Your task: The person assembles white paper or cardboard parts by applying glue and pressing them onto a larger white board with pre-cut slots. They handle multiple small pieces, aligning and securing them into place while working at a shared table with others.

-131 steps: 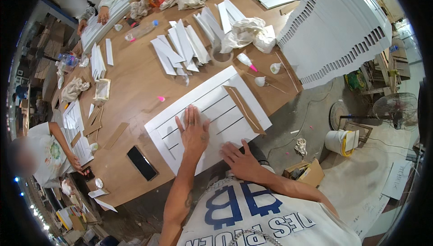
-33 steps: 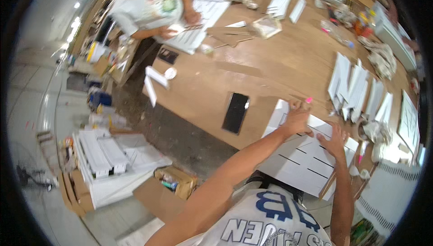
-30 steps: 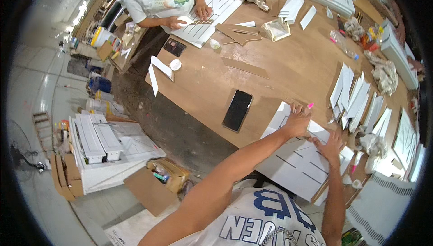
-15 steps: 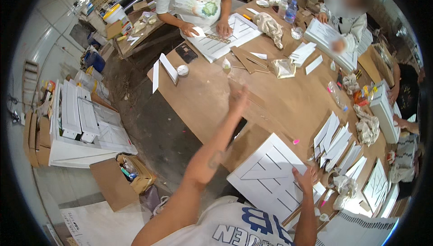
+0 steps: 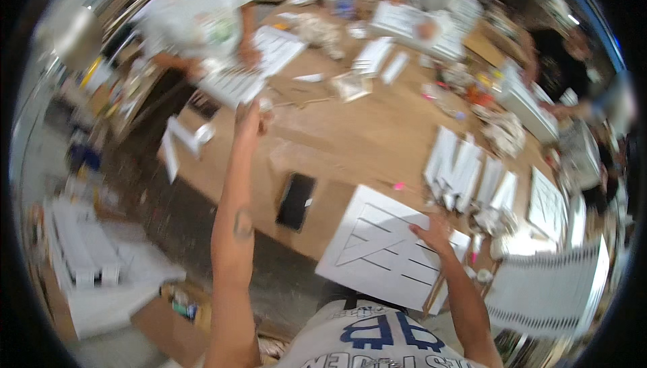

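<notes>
My left arm stretches across the table, and my left hand [image 5: 252,120] is at a small pale bottle [image 5: 265,104] near the far worker's panel. Blur hides whether its fingers wrap the bottle. In front of me lies a square white panel [image 5: 377,250] with dark slots, several forming slanted and parallel lines. Resting on its right-hand edge is my right hand [image 5: 435,233], with the thumb spread apart from the fingers on the white surface. Left of the panel, a black phone [image 5: 295,201] lies flat on the brown table [image 5: 337,152].
Several white strips [image 5: 465,169] lie in piles to the right, by crumpled cloths [image 5: 502,132]. A small pink piece [image 5: 399,186] sits beyond the panel. Co-workers handle white panels [image 5: 232,85] across the table. White strips [image 5: 172,145] stand near the left edge.
My left hand has reached farther across the table to the small bottle. The view has swung, so the table appears shifted left. The phone, formerly mostly behind my arm, now shows.
</notes>
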`<state>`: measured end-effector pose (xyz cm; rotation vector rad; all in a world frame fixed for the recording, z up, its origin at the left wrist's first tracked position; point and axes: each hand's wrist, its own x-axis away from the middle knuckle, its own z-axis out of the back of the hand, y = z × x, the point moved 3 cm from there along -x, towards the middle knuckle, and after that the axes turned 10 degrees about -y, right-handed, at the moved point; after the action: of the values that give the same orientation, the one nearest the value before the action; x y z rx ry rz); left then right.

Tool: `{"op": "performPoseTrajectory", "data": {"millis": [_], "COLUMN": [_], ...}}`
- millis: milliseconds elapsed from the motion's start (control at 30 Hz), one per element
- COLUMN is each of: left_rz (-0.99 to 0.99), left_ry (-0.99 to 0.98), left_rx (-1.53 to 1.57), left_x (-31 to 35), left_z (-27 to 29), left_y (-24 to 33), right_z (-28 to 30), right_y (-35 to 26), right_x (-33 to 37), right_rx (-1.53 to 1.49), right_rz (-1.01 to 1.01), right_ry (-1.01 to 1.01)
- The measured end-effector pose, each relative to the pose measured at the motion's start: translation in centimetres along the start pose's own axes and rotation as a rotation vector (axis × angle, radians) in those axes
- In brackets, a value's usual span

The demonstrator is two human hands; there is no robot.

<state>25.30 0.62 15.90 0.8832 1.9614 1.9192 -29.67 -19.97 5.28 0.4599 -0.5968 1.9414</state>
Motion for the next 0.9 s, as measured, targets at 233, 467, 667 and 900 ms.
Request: {"op": "performPoseTrajectory", "data": {"millis": [233,467,667,900], "left_rz": [-0.460,-0.414,-0.501,-0.422], "left_ry": [-0.625,-0.914,-0.865,-0.773], "left_rx": [-0.932,-1.246,-1.313,-1.303], "left_x": [16.1,18.4,19.5,20.4], "left_z": [-22.2,-27.4,-28.2,-28.4], "left_y": [-11.3,-15.2,-14.7,-15.1], "right_z": [1.6,2.5,-0.3,0.4], "right_y": [-0.1,-0.5,0.4,-0.4], "right_x": [0.0,3.5,2.9,3.6], "right_rx": [0.172,0.066,0.005,-0.015], "right_rz": [0.068,-0.006,0.070,0.062], "right_ry": [0.027,-0.012,0.189,0.259]}}
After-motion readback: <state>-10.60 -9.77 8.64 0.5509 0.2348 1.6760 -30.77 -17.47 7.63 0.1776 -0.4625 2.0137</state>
